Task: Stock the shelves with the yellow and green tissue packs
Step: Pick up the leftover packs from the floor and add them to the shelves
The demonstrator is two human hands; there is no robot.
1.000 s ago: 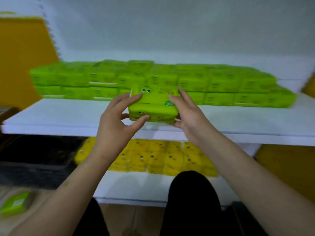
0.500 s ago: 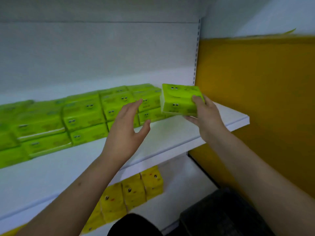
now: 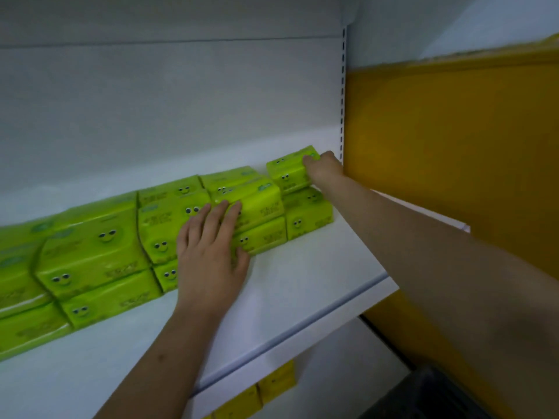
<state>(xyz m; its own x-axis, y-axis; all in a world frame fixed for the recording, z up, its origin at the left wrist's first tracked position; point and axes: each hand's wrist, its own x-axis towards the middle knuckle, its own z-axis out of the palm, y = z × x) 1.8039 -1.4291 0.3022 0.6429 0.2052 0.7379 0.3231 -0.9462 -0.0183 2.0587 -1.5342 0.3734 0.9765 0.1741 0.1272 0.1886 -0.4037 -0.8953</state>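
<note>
Item: green pack, my right hand gripping it, seating row's end; left hand flat, steadying stack.

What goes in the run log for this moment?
right hand: grips green tissue pack atop right-end stack | left hand: flat against green pack row | white shelf

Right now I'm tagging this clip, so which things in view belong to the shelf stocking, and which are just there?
In the job:
- bright green plastic-wrapped tissue pack gripped by the right hand
- stacked row of green tissue packs under the flat left hand
- white upper shelf board
- yellow tissue packs on the shelf below

Just there:
- mustard-yellow side wall
</note>
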